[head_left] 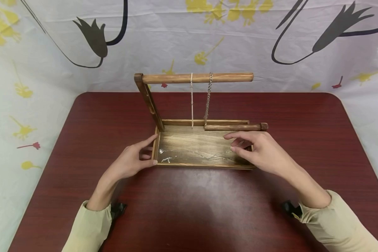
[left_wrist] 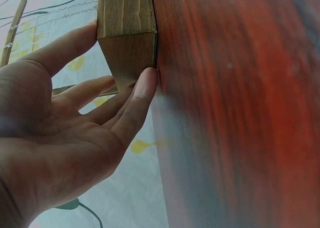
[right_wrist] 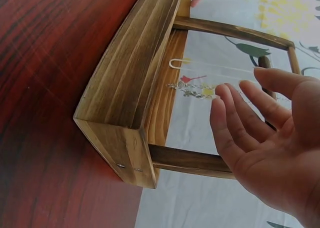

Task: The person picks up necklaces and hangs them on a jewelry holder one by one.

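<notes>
A brown wooden jewellery stand [head_left: 189, 140] has a shallow tray at its base. My left hand [head_left: 130, 159] touches the tray's left end, its thumb at the front corner and forefinger farther back along the rim. Above the tray's right part is my right hand [head_left: 259, 148], fingers loosely bent and apart, nothing visible between them. Thin silver chains [head_left: 208, 157] lie in the tray, stretching from a round pendant [head_left: 161, 151] toward my right thumb. From the upper bar [head_left: 173, 78] hang a thin white necklace [head_left: 192, 101] and a thicker silver chain [head_left: 208, 98].
A shorter, lower bar [head_left: 236, 127] crosses the back right of the stand, just beyond my right hand. The tall post [head_left: 149, 103] rises at the back left. Everything stands on a dark red table [head_left: 189, 210], with a patterned white cloth [head_left: 163, 42] behind it.
</notes>
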Demonstrator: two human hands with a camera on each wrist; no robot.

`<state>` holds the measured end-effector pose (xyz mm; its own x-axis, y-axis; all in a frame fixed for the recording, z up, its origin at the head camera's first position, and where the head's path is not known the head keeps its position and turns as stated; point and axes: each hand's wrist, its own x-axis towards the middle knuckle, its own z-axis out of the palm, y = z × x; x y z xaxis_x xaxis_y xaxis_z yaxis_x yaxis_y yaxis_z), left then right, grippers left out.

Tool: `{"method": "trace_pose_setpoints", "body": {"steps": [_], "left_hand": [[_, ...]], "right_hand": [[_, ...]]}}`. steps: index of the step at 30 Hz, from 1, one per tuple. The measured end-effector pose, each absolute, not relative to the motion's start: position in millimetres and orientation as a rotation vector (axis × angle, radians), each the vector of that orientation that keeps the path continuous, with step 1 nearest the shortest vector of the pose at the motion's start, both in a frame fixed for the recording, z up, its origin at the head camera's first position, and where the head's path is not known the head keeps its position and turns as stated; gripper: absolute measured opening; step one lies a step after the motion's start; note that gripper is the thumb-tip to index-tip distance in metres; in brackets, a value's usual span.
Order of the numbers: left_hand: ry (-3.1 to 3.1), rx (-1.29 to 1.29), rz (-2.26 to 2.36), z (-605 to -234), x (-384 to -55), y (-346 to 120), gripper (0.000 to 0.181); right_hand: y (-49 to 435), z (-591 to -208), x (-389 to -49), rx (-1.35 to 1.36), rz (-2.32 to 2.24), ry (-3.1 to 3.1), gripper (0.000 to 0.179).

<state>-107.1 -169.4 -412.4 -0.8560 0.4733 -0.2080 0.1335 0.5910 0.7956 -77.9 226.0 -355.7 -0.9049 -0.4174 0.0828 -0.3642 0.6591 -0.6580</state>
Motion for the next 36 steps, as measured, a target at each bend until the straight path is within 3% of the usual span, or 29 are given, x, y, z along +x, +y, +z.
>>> {"method": "trace_pose_setpoints", "body": {"steps": [36], "left_hand": [[2.418,0.451,1.133,-409.8,-107.6,-168.1,0.083]], "right_hand": [[210.5,-394.4,-79.9,-0.463,-1.091,2.831,0.019]]}}
